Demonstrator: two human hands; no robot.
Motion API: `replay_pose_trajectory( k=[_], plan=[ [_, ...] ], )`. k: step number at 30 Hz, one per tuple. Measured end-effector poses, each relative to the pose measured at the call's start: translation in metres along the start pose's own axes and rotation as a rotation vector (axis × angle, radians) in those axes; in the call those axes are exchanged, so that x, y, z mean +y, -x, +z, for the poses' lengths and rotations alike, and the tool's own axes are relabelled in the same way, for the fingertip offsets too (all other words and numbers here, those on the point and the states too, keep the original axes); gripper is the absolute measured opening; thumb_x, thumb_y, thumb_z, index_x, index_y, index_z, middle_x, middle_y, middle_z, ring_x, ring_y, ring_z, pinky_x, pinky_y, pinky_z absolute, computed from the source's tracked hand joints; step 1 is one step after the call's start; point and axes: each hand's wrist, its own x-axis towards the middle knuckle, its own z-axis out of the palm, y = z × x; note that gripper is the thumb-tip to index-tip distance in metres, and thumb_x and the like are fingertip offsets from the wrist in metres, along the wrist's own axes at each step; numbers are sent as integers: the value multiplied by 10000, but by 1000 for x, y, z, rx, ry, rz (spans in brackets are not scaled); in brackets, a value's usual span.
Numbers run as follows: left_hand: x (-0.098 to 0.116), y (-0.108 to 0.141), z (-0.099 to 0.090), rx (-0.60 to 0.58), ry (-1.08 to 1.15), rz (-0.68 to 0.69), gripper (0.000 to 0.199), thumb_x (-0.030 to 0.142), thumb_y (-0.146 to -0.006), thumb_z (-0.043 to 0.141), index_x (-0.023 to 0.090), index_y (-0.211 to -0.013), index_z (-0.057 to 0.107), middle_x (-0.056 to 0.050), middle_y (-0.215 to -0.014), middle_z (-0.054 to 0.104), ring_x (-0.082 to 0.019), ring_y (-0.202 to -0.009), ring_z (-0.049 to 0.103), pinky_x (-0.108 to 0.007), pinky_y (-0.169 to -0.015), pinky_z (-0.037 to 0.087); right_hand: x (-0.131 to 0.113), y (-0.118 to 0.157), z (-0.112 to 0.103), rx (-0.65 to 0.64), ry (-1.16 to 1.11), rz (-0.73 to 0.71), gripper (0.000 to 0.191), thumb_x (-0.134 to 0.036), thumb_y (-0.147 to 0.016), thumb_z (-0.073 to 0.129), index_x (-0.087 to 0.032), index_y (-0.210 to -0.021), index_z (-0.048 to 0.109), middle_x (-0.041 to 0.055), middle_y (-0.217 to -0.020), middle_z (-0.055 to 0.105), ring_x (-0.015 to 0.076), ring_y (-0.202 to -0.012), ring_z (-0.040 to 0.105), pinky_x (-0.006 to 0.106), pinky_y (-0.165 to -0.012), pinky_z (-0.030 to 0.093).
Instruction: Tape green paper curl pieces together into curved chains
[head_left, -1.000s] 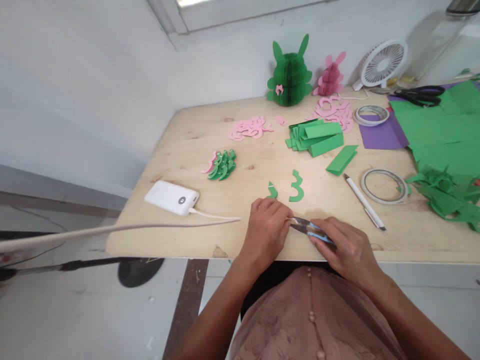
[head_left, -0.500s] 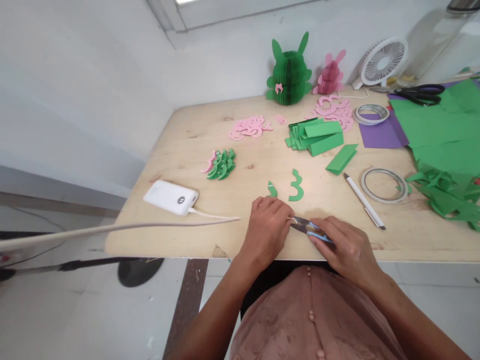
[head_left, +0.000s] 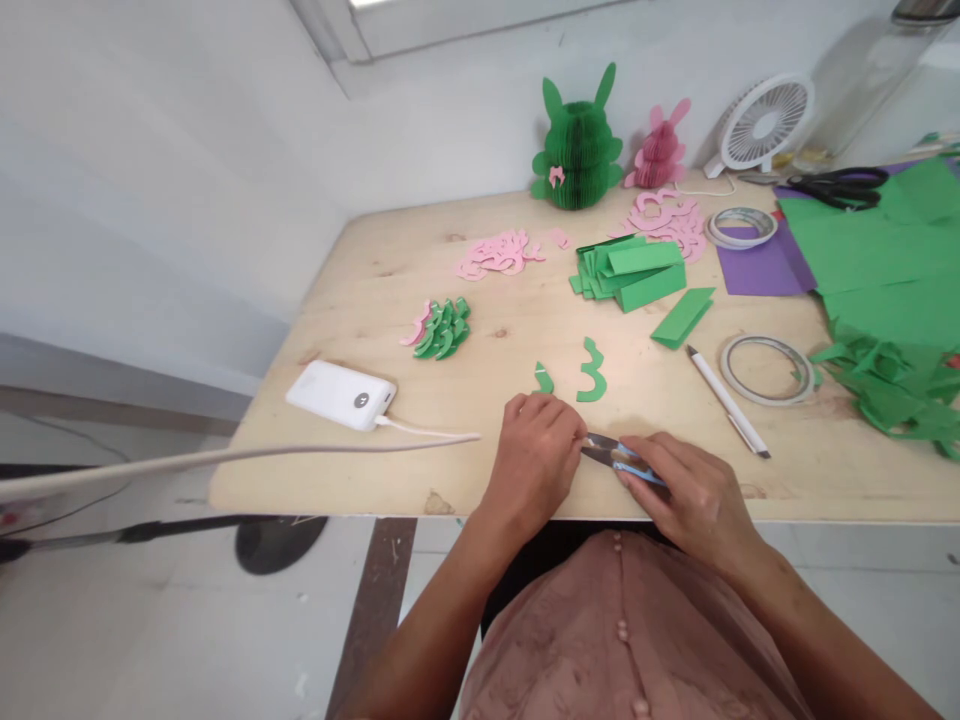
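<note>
My right hand (head_left: 694, 490) grips a pair of thread snips (head_left: 616, 456) with blue handles and dark blades. The blades point left and are slightly apart. Their tips reach the fingers of my left hand (head_left: 538, 450), which is closed in a pinch near the table's front edge. What the left fingers hold is hidden. Just beyond that hand lies a small curved green paper piece (head_left: 544, 378) with a pale strip on it. To its right rests a wavy green paper cutout (head_left: 592, 372), flat on the wood.
Folded green papers (head_left: 630, 272), a pen (head_left: 727, 402) and a tape roll (head_left: 768, 370) lie to the right. A power bank (head_left: 341, 395) with its white cable is at left, near small green cutouts (head_left: 444, 328). Paper honeycomb figures (head_left: 577, 155) and a fan (head_left: 766, 123) stand behind.
The small pale bit visible between my left fingers and the blade tips is no longer seen. The blades stay slightly apart, and both hands keep almost the same place.
</note>
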Motion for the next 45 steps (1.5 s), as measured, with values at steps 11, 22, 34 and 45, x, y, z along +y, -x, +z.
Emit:
replay_pose_trajectory(
  k=[11, 22, 34, 45],
  plan=[
    [-3, 3, 1, 56, 89, -64, 130, 79, -791, 514, 205, -773, 542, -27, -842, 655, -210, -909, 546, -392, -879, 378, 0, 1, 0, -1, -9, 16, 205, -258, -900, 529, -173, -1078, 587, 48, -836, 648, 162, -733, 612, 271, -660, 453],
    [-1, 8, -7, 121, 386, -222, 125, 91, -777, 520, 201, -777, 580, -27, -847, 633, -186, -887, 580, -350, -837, 463, 6, 4, -12, 70, 11, 15, 252, -227, -874, 554, -181, -1120, 582, 70, -902, 673, 183, -799, 633, 296, -700, 492],
    [4, 11, -6, 94, 562, -338, 98, 115, -770, 536, 192, -755, 595, -17, -850, 650, -164, -859, 623, -315, -825, 469, 68, 20, -50, 207, 299, 17, 281, -281, -855, 596, -199, -1124, 596, 99, -963, 679, 244, -855, 613, 374, -758, 452],
    [3, 15, -1, 74, 775, -437, 48, 212, -767, 587, 188, -758, 627, -32, -843, 683, -189, -885, 632, -350, -878, 459, 94, 28, -48, 161, 254, 68, 301, -334, -842, 606, -197, -1110, 618, 89, -1006, 678, 266, -902, 608, 418, -789, 462]
  ],
)
